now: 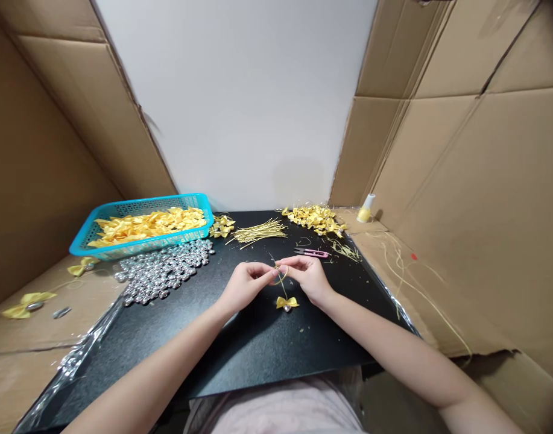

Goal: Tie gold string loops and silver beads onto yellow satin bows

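Note:
My left hand and my right hand meet over the middle of the black board, fingertips pinched on a thin gold cord. The cord curls in a loop between them. From it a yellow ribbon bow with a small silver bead hangs or lies just below my hands; which of the two I cannot tell. A thin dark point sticks up above my fingertips, too small to name. Just beyond my right hand lie pink thread snips.
A turquoise basket of yellow bows stands at the back left, with silver beads before it. Cut gold cords and a pile of beaded bows lie behind my hands. A thread cone stands right; cardboard walls flank the board.

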Motion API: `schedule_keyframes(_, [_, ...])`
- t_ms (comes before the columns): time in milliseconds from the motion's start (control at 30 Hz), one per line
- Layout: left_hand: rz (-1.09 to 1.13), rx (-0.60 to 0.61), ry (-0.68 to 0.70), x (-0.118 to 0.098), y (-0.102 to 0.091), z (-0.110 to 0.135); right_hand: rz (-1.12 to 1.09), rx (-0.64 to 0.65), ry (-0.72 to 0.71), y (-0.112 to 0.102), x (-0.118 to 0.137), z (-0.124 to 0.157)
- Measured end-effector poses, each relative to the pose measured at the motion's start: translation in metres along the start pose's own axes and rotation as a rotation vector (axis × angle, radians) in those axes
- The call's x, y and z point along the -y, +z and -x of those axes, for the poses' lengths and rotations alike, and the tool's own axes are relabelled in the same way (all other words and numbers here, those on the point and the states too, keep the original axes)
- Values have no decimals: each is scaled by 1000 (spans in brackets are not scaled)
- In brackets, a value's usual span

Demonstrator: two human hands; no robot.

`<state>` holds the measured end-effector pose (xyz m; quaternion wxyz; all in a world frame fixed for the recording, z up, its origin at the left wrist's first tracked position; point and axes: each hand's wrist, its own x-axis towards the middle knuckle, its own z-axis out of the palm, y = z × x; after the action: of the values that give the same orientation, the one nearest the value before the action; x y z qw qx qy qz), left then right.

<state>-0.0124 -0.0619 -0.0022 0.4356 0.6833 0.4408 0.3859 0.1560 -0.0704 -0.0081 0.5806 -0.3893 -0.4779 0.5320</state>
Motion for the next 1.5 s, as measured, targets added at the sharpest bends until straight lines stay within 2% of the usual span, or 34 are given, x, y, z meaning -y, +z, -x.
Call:
schedule_keyframes(200, [-55,-4,7,-1,0,1,8,13,1,-1,-2,0])
schedule_keyframes(533, [-195,0,121,-4,1,5,30,5,25,-1,-5,-1])
schedule_keyframes(800, [-276,5,167,-6,-1,6,63,107,88,-7,-1,-5])
schedule_keyframes(867, [-278,-3,153,-7,-1,6,128,130,45,-10,4,-7])
schedule_keyframes(1033, [-262,-3,131,-7,-3,5,544,170,-300,-16,14,-6])
schedule_keyframes(1100, [-251,5,126,-6,-4,5,627,211,-381,-17,15,-5])
schedule_keyframes(1300, [-284,59,118,-6,-4,4,724,274,-491,-16,8,-5])
schedule_keyframes(1500, [-348,98,106,-5,-4,4,797,323,-499,-17,7,-5])
